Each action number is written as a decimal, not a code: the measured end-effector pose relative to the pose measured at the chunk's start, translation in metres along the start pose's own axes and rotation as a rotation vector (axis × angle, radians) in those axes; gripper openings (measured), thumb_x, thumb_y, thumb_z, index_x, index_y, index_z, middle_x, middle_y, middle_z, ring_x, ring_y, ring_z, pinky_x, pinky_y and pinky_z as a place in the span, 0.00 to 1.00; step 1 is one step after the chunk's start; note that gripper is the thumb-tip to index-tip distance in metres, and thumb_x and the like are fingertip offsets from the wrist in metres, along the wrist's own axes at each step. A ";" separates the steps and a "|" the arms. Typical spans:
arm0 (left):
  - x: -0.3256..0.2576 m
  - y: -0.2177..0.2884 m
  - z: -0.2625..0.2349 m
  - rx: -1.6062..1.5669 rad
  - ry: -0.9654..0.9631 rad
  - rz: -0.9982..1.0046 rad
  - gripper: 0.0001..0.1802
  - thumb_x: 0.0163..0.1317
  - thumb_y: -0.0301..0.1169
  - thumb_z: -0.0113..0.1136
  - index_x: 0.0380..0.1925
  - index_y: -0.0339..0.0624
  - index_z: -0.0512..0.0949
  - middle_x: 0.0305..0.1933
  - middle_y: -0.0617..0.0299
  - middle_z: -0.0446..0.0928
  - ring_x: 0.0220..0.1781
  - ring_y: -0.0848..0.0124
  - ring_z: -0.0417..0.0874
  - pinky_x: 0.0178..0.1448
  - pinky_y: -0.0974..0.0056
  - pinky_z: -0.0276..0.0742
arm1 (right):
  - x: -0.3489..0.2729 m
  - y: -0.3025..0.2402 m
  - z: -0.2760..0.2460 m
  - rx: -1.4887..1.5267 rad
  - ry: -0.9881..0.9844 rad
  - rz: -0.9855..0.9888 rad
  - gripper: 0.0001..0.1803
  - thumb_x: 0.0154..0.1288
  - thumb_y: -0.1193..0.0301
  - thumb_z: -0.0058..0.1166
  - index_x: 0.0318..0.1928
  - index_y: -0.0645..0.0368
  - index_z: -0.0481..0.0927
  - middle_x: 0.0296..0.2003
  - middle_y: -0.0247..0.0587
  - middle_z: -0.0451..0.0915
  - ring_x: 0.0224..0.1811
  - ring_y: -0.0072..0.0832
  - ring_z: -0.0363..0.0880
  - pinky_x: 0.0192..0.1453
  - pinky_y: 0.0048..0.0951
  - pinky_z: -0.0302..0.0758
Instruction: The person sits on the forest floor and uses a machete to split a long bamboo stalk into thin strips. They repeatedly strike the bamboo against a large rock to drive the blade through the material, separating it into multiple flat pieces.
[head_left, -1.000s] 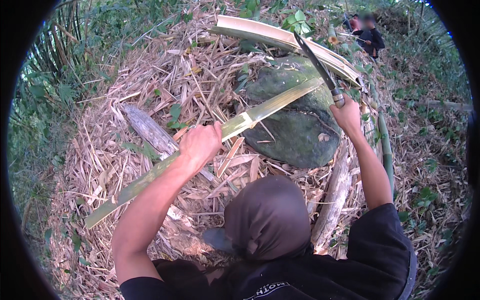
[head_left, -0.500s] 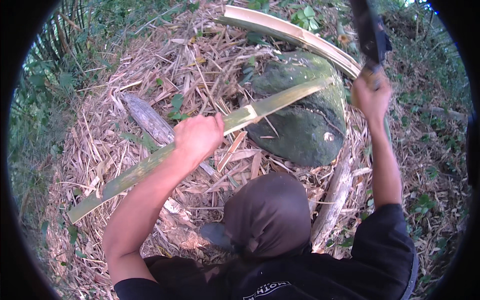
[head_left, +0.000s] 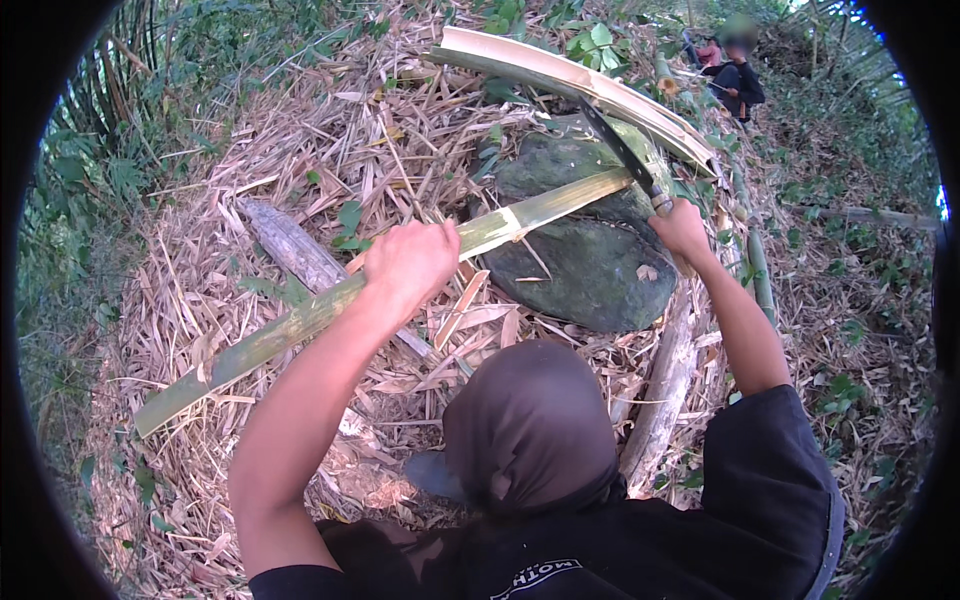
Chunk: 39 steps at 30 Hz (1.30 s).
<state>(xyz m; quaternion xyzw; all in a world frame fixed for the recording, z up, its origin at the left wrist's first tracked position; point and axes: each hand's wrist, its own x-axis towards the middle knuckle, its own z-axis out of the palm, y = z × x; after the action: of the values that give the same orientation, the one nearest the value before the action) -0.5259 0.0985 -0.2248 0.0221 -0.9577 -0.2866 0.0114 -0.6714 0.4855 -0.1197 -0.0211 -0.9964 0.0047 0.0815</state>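
Note:
My left hand (head_left: 412,258) is closed round a long split bamboo strip (head_left: 262,340) near its middle. The strip slants from lower left to upper right, and a pale cut patch shows just beyond my fist. Its far end rests over a mossy dark green stone (head_left: 590,275). My right hand (head_left: 682,230) grips a machete (head_left: 622,148) by its handle. The blade points up and to the left, lying across the strip's far end; whether it has cut into the bamboo I cannot tell.
Behind the stone lies a wide split bamboo half (head_left: 570,68). A weathered log piece (head_left: 295,245) is at left, another log (head_left: 665,390) to the right of my body. Dry leaves and chips cover the ground. Other people (head_left: 738,85) are at the far right.
My right hand has swung the machete down and left from its raised position to the strip's far end. My left hand keeps its hold, shifting slightly right. People behind are now visible.

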 end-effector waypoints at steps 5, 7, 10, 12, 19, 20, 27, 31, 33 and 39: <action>0.005 -0.020 0.002 -0.028 -0.056 -0.030 0.34 0.75 0.46 0.35 0.29 0.31 0.86 0.35 0.40 0.85 0.42 0.45 0.88 0.54 0.46 0.82 | 0.007 0.023 -0.009 0.399 -0.276 0.044 0.19 0.55 0.63 0.62 0.35 0.71 0.82 0.22 0.50 0.83 0.22 0.35 0.85 0.35 0.37 0.81; 0.004 -0.024 -0.001 -0.014 -0.013 0.001 0.34 0.75 0.46 0.36 0.29 0.31 0.86 0.34 0.39 0.85 0.41 0.44 0.88 0.54 0.46 0.82 | -0.004 0.017 -0.012 0.343 -0.183 0.048 0.19 0.54 0.63 0.63 0.35 0.71 0.82 0.24 0.53 0.84 0.25 0.40 0.86 0.37 0.40 0.81; 0.005 -0.018 0.004 -0.013 0.021 0.036 0.35 0.77 0.45 0.34 0.27 0.27 0.84 0.31 0.37 0.83 0.36 0.43 0.87 0.52 0.44 0.82 | -0.021 0.004 -0.002 0.040 0.070 -0.087 0.19 0.54 0.64 0.63 0.36 0.70 0.83 0.27 0.59 0.84 0.32 0.47 0.87 0.42 0.45 0.81; 0.004 -0.012 0.007 -0.022 -0.027 0.014 0.35 0.77 0.45 0.34 0.27 0.28 0.84 0.31 0.36 0.83 0.36 0.41 0.86 0.53 0.43 0.81 | -0.027 0.002 -0.001 0.033 0.126 -0.085 0.20 0.52 0.63 0.64 0.39 0.68 0.84 0.31 0.65 0.84 0.39 0.57 0.85 0.47 0.50 0.79; 0.022 -0.030 0.022 -0.120 -0.187 -0.032 0.32 0.76 0.42 0.32 0.34 0.28 0.82 0.37 0.33 0.82 0.43 0.44 0.86 0.58 0.44 0.78 | -0.037 0.008 -0.006 0.079 0.170 -0.160 0.18 0.52 0.64 0.63 0.38 0.67 0.83 0.27 0.62 0.83 0.32 0.54 0.85 0.42 0.47 0.79; 0.028 -0.034 0.025 -0.093 -0.232 -0.006 0.32 0.76 0.43 0.31 0.37 0.29 0.82 0.40 0.34 0.82 0.46 0.45 0.85 0.58 0.45 0.78 | -0.038 0.005 -0.008 0.083 0.185 -0.156 0.18 0.52 0.65 0.64 0.38 0.67 0.83 0.26 0.61 0.83 0.31 0.54 0.85 0.41 0.47 0.79; 0.035 -0.038 0.024 -0.130 -0.395 0.024 0.33 0.76 0.46 0.27 0.35 0.30 0.79 0.32 0.42 0.81 0.33 0.54 0.85 0.52 0.48 0.79 | -0.036 -0.005 -0.018 0.163 0.251 -0.111 0.17 0.51 0.65 0.64 0.36 0.66 0.81 0.24 0.59 0.82 0.28 0.55 0.83 0.37 0.47 0.78; 0.033 -0.035 0.019 -0.294 -0.511 -0.108 0.33 0.76 0.46 0.27 0.30 0.32 0.77 0.20 0.49 0.76 0.20 0.59 0.78 0.43 0.51 0.78 | -0.024 0.006 -0.011 0.117 0.207 -0.113 0.18 0.51 0.65 0.63 0.36 0.68 0.81 0.26 0.62 0.82 0.32 0.58 0.83 0.41 0.49 0.78; 0.035 -0.036 0.020 -0.337 -0.520 -0.123 0.34 0.77 0.51 0.31 0.29 0.32 0.75 0.17 0.51 0.74 0.20 0.60 0.78 0.41 0.52 0.78 | -0.017 0.006 -0.011 0.044 0.177 -0.126 0.18 0.51 0.65 0.63 0.35 0.68 0.81 0.27 0.64 0.82 0.33 0.59 0.83 0.42 0.50 0.78; 0.011 -0.029 0.002 -0.359 -0.549 0.041 0.34 0.71 0.59 0.49 0.47 0.32 0.69 0.34 0.40 0.81 0.35 0.50 0.83 0.49 0.48 0.78 | -0.011 0.004 -0.011 0.068 0.151 -0.108 0.19 0.51 0.64 0.63 0.38 0.68 0.83 0.30 0.66 0.83 0.37 0.57 0.85 0.46 0.49 0.79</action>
<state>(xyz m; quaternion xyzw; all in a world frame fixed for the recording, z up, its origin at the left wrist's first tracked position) -0.5363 0.0744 -0.2422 -0.0776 -0.8594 -0.4459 -0.2379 -0.6585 0.4895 -0.1106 0.0350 -0.9864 0.0323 0.1572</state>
